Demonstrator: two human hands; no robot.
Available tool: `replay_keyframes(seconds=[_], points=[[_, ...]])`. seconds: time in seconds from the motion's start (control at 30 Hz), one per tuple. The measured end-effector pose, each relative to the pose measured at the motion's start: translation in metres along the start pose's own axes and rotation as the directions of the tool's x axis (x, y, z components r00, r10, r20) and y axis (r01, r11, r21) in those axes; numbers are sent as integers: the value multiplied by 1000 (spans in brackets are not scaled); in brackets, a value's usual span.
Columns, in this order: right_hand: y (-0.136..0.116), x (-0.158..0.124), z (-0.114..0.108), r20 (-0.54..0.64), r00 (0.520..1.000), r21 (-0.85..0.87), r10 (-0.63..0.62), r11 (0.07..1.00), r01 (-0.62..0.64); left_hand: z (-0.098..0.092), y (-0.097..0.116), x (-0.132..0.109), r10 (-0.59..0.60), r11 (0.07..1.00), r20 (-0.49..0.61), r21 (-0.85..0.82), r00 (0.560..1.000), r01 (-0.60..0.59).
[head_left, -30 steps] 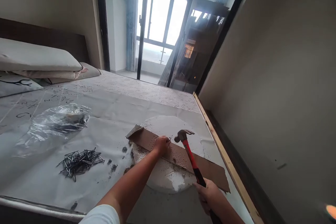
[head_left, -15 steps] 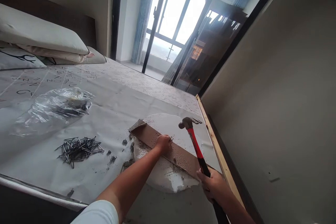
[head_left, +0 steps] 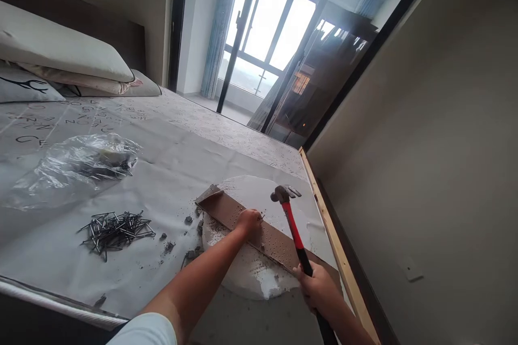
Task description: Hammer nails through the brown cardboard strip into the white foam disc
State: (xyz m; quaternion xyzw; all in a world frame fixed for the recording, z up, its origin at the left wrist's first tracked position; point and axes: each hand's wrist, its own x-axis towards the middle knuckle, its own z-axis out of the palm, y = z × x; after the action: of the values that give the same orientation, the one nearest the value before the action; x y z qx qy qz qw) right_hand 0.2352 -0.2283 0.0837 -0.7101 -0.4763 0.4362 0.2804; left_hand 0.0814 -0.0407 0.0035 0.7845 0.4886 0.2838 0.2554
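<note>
"While our right hand (head_left: 318, 287) wraps the hammer (head_left: 294, 229) low, beside the board (head_left: 279, 245), we expect head-heavy swing."

"Our left hand (head_left: 249, 220) pinches, apparently, a nail (head_left: 262, 218) at the board: stiff, slippery; hold mid-shank."

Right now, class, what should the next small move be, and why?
Probably a light, careful tap: the right hand grips the hammer, its head apparently raised, while the left hand is at the brown strip, seemingly pinching a nail. Gentle, because that hand looks close to the strike.
</note>
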Motion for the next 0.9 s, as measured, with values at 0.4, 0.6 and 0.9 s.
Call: replay_keyframes(seconds=[0.4, 0.6, 0.9], points=[[10, 5, 2, -59, 996, 39, -60, 997, 63, -3, -5, 4, 5, 988, -27, -157, 1000, -9], [17, 14, 19, -4, 1000, 56, 26, 998, -26, -12, -21, 15, -245, 747, -123, -656, 962, 106], [26, 11, 25, -14, 1000, 63, 14, 998, -13, -14, -23, 20, -434, 332, -12, -932, 901, 148]])
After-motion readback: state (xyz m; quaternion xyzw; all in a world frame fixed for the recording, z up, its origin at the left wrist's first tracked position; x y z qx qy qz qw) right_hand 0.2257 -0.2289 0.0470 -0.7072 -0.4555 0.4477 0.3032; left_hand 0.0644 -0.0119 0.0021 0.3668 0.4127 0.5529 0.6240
